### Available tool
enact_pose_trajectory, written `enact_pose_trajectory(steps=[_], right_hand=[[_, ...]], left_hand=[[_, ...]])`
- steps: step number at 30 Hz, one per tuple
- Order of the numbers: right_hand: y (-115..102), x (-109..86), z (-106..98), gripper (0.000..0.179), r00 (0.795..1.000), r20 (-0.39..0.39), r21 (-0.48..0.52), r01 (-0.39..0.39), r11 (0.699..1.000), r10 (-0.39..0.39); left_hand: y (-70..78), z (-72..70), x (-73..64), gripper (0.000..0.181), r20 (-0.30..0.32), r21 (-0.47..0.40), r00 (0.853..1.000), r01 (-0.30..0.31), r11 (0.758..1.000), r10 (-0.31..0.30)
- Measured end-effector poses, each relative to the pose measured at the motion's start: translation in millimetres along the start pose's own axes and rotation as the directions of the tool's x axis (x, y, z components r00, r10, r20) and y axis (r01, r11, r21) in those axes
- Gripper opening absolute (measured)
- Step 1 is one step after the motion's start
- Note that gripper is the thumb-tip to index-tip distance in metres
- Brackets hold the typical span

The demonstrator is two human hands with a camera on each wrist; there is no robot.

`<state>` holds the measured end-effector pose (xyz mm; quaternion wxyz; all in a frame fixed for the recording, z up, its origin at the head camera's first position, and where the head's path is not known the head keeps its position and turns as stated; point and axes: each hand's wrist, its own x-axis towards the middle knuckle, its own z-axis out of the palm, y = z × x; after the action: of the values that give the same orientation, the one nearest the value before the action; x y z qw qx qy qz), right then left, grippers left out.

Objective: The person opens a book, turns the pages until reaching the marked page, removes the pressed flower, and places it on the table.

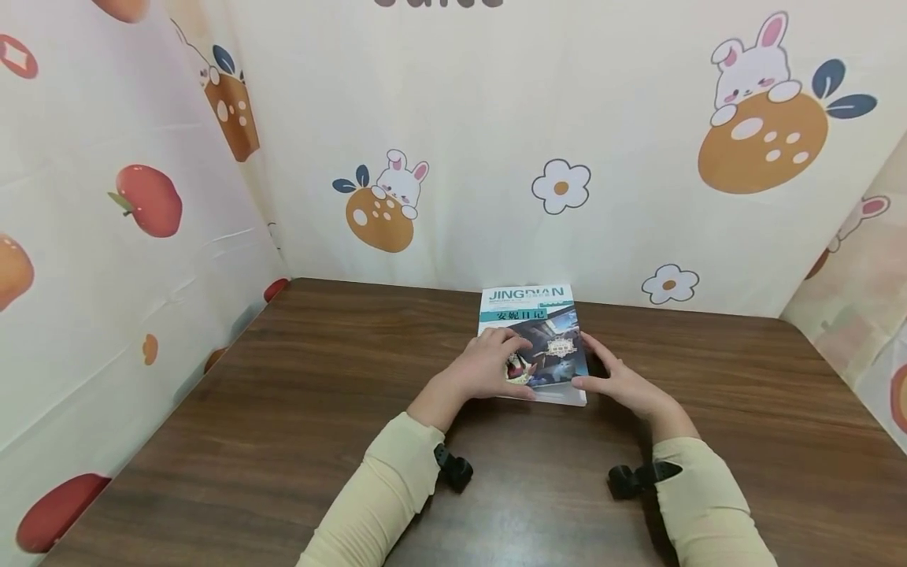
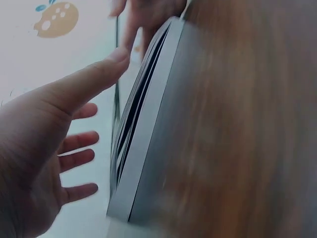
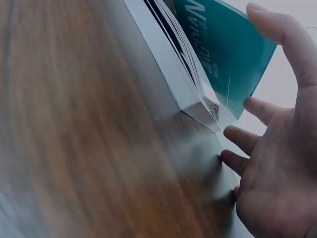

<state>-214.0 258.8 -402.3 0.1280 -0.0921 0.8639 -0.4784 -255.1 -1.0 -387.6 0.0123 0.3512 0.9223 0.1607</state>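
A paperback book (image 1: 553, 323) with a dark illustrated cover and "JINGDIAN" along its top lies on the table, near the back wall. Its front cover (image 3: 233, 54) is lifted off the pages, showing a teal inner side in the right wrist view. My left hand (image 1: 485, 366) is over the book's left side, fingers spread and thumb pointing across its near part. In the left wrist view the thumb tip is close beside the page edges (image 2: 143, 104). At the book's right edge is my right hand (image 1: 623, 386), thumb and index finger apart, fingertips right at the cover's edge.
The dark brown wooden table (image 1: 340, 441) spreads out around the book. Behind it hangs a white cloth backdrop (image 1: 482, 220) printed with rabbits, fruit and flowers, and similar cloth covers the sides. Each wrist carries a black strap camera (image 1: 457, 472).
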Motion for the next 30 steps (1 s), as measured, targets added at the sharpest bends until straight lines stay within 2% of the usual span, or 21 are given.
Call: enact_pose_trajectory(steps=[7,12,15,18,22,24,25,27,30], right_hand=[[1,1.4,4,0.085,1.0,-0.005,0.019,0.001,1.0,-0.001],[4,1.4,2,0.09,1.0,0.004,0.008,-0.028,1.0,0.027],[6,1.9,1,0.093,0.999,0.002,-0.014,-0.035,0.999,0.035],[9,4.1,2,0.091,1.0,-0.021,-0.057,-0.018,0.998,0.017],[15,5.9,1,0.082,0.995,-0.098,-0.153,-0.018,0.988,0.003],[19,6.0,0,0.078,0.992,-0.128,-0.185,-0.021,0.983,-0.002],[20,5.9,-1,0.076,0.99,-0.138,-0.187,-0.02,0.982,-0.006],[21,5.8,-1,0.074,0.99,-0.142,-0.188,-0.007,0.982,-0.02],[21,6.5,-1,0.072,0.99,-0.137,-0.185,0.013,0.983,-0.038]], left_hand=[[18.4,0.0,3.5,0.055,-0.073,0.106,0.989,-0.122,0.987,0.131],[22.5,-1.0,4.6,0.037,-0.107,0.192,0.968,-0.205,0.96,0.228],[23.5,-2.9,4.5,0.034,-0.138,0.216,0.951,-0.242,0.946,0.275],[24.0,-6.8,3.3,0.034,-0.169,0.204,0.945,-0.243,0.948,0.279],[23.2,-11.7,1.1,0.04,-0.206,0.152,0.948,-0.215,0.965,0.244],[21.7,-13.6,0.0,0.043,-0.241,0.133,0.941,-0.212,0.968,0.239],[20.6,-14.8,-0.6,0.044,-0.267,0.125,0.933,-0.215,0.969,0.241],[17.8,-18.0,-1.8,0.045,-0.33,0.119,0.908,-0.232,0.965,0.259],[12.9,-25.6,-3.8,0.047,-0.432,0.124,0.854,-0.261,0.957,0.289]])
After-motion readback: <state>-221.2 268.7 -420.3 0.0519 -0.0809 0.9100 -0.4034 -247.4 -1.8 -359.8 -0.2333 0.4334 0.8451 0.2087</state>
